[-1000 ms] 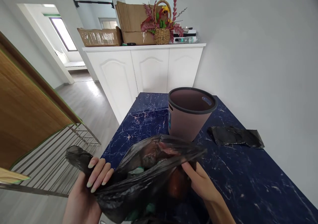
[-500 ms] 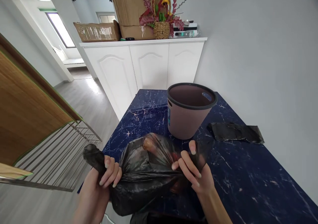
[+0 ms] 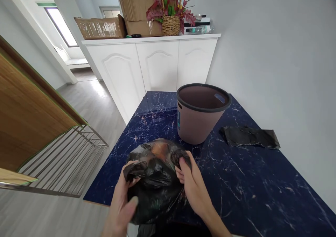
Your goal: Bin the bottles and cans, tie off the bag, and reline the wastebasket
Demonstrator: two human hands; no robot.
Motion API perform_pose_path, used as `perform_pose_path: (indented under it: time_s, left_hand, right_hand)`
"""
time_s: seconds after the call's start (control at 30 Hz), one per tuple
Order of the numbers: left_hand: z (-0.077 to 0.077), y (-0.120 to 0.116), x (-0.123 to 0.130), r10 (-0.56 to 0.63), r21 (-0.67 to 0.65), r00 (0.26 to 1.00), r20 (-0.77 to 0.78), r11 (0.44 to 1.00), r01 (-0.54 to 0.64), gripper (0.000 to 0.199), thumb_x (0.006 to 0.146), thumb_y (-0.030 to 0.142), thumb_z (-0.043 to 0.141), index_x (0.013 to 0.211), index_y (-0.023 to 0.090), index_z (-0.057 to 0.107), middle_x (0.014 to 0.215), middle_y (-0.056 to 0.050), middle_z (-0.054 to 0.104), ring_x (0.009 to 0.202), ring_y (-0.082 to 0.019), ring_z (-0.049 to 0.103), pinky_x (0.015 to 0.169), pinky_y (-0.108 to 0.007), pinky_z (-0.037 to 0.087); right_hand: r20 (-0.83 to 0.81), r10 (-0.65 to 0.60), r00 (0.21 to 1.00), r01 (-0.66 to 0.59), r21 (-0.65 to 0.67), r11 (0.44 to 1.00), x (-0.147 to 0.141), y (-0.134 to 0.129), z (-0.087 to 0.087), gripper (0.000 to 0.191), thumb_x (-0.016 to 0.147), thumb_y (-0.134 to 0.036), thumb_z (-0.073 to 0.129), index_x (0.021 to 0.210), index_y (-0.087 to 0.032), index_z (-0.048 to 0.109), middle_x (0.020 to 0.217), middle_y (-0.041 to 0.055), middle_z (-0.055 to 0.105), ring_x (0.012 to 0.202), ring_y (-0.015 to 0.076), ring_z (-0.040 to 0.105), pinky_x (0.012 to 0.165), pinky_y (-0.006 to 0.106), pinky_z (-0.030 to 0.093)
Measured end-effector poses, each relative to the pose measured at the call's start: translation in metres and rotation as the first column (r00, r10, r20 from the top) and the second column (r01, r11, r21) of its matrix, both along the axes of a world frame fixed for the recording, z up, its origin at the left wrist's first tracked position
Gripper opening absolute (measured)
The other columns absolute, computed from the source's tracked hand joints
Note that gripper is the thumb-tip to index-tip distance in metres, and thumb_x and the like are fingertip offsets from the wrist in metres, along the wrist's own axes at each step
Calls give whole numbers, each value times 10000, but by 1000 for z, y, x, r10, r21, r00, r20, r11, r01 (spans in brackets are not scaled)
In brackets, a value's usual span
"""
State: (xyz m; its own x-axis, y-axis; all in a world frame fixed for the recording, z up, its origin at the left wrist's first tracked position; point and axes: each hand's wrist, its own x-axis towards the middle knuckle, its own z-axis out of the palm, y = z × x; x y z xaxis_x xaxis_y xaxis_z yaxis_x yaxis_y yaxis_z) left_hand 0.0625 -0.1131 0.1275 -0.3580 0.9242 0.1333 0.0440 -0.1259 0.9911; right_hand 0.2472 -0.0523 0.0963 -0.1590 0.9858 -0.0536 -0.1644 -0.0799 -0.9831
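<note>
A filled black plastic bag point(image 3: 157, 191) rests at the near edge of the dark blue marbled table point(image 3: 154, 119), with orange-brown contents showing through its thin top. My left hand point(image 3: 124, 198) has a bunched end of the bag between its fingers on the left, its thumb blurred and lifted away. On the right, my right hand point(image 3: 190, 181) grips another gathered end, thumb pressed on top. Beyond the bag stands an upright mauve bin point(image 3: 199, 125) with a dark rim and no liner over it. A folded black plastic strip point(image 3: 249, 137) lies flat to the right of the bin.
White cabinets point(image 3: 162, 63) stand behind the table, carrying cardboard boxes point(image 3: 101, 27), a flower basket point(image 3: 171, 25) and a plastic bottle point(image 3: 201, 29). At the left are a metal rack point(image 3: 65, 160) and a wooden panel point(image 3: 31, 114). A wall runs along the right.
Both hands have moved inward, closer together, bringing the bag's two ends over its middle. The bag looks rounder and less stretched. The camera view has shifted slightly.
</note>
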Motion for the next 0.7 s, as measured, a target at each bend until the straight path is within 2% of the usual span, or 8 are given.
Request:
perform_pose_path:
  time_s: [0.07,0.13,0.2,0.27,0.4,0.5,0.6,0.7]
  left_hand:
    - [4,1,11,-18,-4,994,-105,1000,18,598,740,510,888,1273,280,746,1305,-111,731,1196,-351,696,1018,-415,582]
    - [6,5,17,-86,-67,976,-202,995,73,590,744,443,906,1289,287,742,1276,-105,756,1144,-335,729,971,-402,610]
    - [6,10,18,-131,-119,954,-270,988,102,417,786,434,881,1159,276,783,1131,-81,793,1006,-299,759,861,-361,628]
    - [5,15,16,-116,-117,938,-326,990,81,244,831,456,842,960,256,790,929,-49,779,831,-256,740,743,-322,610]
    - [3,17,8,29,-132,932,-360,988,-82,288,862,528,793,824,252,718,750,-9,708,704,-228,689,668,-302,576]
    - [2,16,3,68,-198,924,-377,968,-152,339,870,588,757,820,259,691,751,-15,714,717,-246,699,656,-308,575]
    - [-1,16,0,44,-232,927,-372,963,-139,354,894,612,733,931,259,738,869,-45,768,845,-282,734,741,-330,586]
    - [-7,17,-1,-29,-220,928,-372,974,-58,388,965,617,661,1045,252,765,1001,-65,784,968,-288,728,860,-344,570]
  right_hand:
    - [144,64,987,-76,77,994,-1,-5,3,324,1132,-554,460,1189,-269,605,980,47,677,873,210,664,819,327,536]
    - [274,151,950,-199,156,967,-1,-10,5,238,1144,-438,445,1211,-272,602,991,51,704,896,237,682,816,343,501]
    - [358,230,905,-317,204,926,-1,-13,7,181,1124,-348,482,1226,-275,613,1011,53,723,911,254,692,803,346,471]
    - [364,300,882,-389,201,899,0,-13,10,161,1108,-331,526,1221,-279,628,1011,44,726,896,249,686,782,335,454]
    - [221,459,861,-489,108,866,9,-8,15,209,1054,-420,672,1198,-268,670,900,-1,674,780,193,615,684,288,424]
    - [113,547,830,-558,110,823,16,-1,14,286,1083,-489,613,1032,-231,725,810,-8,625,745,165,574,710,288,447]
    - [-79,543,836,-532,121,838,16,2,5,432,1120,-542,518,894,-215,688,612,-58,478,571,129,488,690,304,485]
    - [-353,463,813,-427,181,886,10,4,-6,362,1126,-519,529,958,-225,656,521,-114,358,494,135,543,749,350,563]
